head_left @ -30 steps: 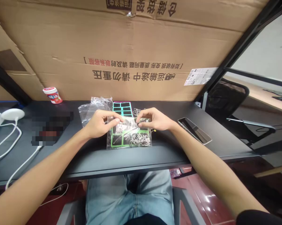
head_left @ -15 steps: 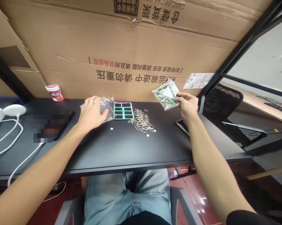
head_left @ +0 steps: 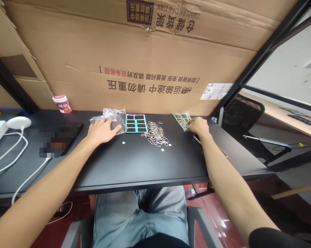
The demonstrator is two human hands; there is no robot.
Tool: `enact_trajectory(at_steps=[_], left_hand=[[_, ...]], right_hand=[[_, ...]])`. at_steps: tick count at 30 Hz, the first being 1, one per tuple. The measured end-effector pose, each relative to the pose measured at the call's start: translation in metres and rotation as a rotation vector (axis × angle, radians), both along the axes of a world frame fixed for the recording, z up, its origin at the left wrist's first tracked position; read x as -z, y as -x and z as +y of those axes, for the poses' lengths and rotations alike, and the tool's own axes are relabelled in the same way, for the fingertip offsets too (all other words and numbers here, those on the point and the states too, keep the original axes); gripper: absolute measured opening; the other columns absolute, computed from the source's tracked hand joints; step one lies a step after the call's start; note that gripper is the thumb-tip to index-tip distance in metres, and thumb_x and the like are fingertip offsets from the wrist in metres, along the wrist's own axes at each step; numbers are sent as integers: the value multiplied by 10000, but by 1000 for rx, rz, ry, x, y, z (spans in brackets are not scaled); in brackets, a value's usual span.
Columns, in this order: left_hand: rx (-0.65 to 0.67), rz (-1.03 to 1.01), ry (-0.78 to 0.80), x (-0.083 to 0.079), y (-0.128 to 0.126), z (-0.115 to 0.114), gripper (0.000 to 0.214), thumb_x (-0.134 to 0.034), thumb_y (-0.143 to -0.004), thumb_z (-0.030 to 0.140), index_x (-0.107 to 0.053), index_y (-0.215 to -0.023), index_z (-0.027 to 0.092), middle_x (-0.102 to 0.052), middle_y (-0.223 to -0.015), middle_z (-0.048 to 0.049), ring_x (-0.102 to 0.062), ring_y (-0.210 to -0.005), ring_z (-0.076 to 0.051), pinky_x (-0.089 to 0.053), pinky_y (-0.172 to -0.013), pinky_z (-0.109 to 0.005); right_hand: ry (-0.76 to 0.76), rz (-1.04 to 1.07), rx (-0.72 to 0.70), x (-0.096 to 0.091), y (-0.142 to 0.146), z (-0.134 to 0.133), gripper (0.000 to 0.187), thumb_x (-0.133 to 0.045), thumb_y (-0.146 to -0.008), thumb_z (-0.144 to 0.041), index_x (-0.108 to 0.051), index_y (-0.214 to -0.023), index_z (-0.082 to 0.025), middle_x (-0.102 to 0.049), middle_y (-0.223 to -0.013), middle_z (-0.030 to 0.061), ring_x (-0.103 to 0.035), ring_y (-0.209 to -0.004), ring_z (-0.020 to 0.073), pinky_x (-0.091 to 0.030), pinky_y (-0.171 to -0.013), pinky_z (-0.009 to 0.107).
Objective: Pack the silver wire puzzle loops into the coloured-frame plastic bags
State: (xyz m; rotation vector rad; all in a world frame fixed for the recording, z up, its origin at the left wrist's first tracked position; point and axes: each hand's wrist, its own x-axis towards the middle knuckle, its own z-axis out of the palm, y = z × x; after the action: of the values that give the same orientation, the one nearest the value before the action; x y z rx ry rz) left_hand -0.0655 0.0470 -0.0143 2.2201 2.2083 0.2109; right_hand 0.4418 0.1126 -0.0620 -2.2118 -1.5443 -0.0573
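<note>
My left hand [head_left: 101, 131] rests on a heap of clear plastic bags [head_left: 113, 116] at the back of the black desk [head_left: 134, 165], fingers curled over them. To their right lie a black sheet with a teal grid [head_left: 136, 123] and a loose pile of small metal rings [head_left: 155, 135]. My right hand [head_left: 200, 126] is at the back right, setting a filled clear bag with a green-grid sheet and rings [head_left: 182, 120] on the desk, fingers still closed on its edge. A phone [head_left: 197, 138] lies partly under my right wrist.
A large cardboard sheet [head_left: 145, 65] stands behind the desk. A small red-and-white tub [head_left: 62, 104] is at the back left, with a dark pad [head_left: 59, 136], a white device [head_left: 18, 122] and white cables [head_left: 8, 162]. A black office chair [head_left: 242, 113] stands at right.
My hands parted from the bag in front of me. The right hand lifted the filled bag up and right, then lowered it onto the desk's back right. The left hand moved to the empty bags.
</note>
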Motion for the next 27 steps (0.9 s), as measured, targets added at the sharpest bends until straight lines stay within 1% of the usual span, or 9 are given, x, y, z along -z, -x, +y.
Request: enact_trajectory(at_steps=[5,9,13,15,18,20,23,25,27], left_hand=[[-30,-40,20,-1,-2,-2,1040,-425,-872,949,-571,-1566,188,-559,-1616,-274,-461,-1524,-526,-396,-1179,-698],[-58,-34,23,1,-1,-1,1029,-486,-838,947,-580,-1528,190,-577,-1586,-284,-446,-1527,-541,-383,-1173,-727],[-54,-28,20,3,2,2,998,-504,-857,905,-541,-1556,194,-574,-1581,-295,-487,-1489,-538,-390,-1159,-745],[-52,-19,25,3,3,3,966,-488,-884,880,-532,-1563,195,-575,-1578,-294,-501,-1477,-529,-399,-1153,-743],[-53,-16,18,3,5,4,914,-488,-905,846,-544,-1553,204,-589,-1569,-278,-513,-1465,-517,-409,-1145,-742],[-55,-25,12,2,5,4,866,-506,-912,812,-564,-1535,213,-597,-1569,-265,-512,-1460,-516,-404,-1143,-755],[-58,-37,-8,1,5,2,758,-515,-933,762,-625,-1473,241,-593,-1589,-232,-426,-1521,-531,-380,-1152,-772],[-66,-55,-26,1,5,0,760,-514,-939,754,-597,-1505,254,-583,-1603,-223,-360,-1559,-545,-382,-1153,-761],[-98,-79,-53,1,4,-1,878,-526,-920,792,-498,-1589,225,-554,-1614,-258,-373,-1543,-562,-410,-1141,-730]], right_hand=[[47,4,3,-1,5,1,347,-733,-787,-216,-862,-1100,-139,-807,-1106,268,-777,-1101,403,-585,-990,521],[36,4,-7,-3,8,-1,342,-740,-840,-312,-852,-1101,-123,-800,-1066,289,-775,-1091,406,-589,-958,481],[20,-4,-19,-6,13,-6,289,-696,-878,-319,-856,-1026,-129,-799,-1037,288,-769,-1058,426,-581,-932,510],[-11,-21,-40,-9,16,-9,305,-667,-900,-318,-853,-1053,-131,-797,-1088,279,-748,-1105,432,-571,-955,525],[-94,-63,-109,-17,26,-10,377,-611,-960,-323,-822,-1206,-132,-761,-1296,253,-658,-1298,410,-522,-1084,508],[-166,-92,-195,-25,40,-10,394,-585,-993,-321,-796,-1267,-132,-734,-1376,226,-609,-1370,378,-467,-1170,477],[-237,-75,-448,-38,77,-9,344,-595,-1019,-358,-806,-1186,-143,-776,-1276,199,-660,-1281,351,-465,-1171,450],[-139,0,-619,-46,111,-7,357,-623,-1027,-460,-808,-1127,-172,-813,-1163,163,-731,-1113,321,-536,-1054,426],[-21,35,-722,-52,147,-3,473,-695,-978,-610,-792,-1129,-173,-815,-1176,168,-748,-1071,317,-557,-987,414]])
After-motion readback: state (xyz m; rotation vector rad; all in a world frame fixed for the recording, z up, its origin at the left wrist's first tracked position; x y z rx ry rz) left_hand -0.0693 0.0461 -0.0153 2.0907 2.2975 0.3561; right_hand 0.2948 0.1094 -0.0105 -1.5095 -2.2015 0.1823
